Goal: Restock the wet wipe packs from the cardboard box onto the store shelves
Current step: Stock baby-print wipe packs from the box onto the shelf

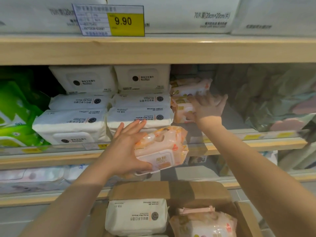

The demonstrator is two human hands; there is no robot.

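My left hand (126,147) holds a pink and orange wet wipe pack (162,147) just in front of the middle shelf's edge, thumb under its lid and fingers stretched along its far side. My right hand (207,108) reaches deep into the shelf and rests with spread fingers on the pink packs (181,110) stacked there. Below, the open cardboard box (171,190) holds a white pack (136,216) and another pink pack (203,223).
White wipe packs (106,117) fill the middle shelf left of the pink stack, with green packs (13,117) at the far left. Clear-wrapped goods (273,100) sit on the right. A wooden shelf board (153,50) with a 9.90 price tag (109,20) runs overhead.
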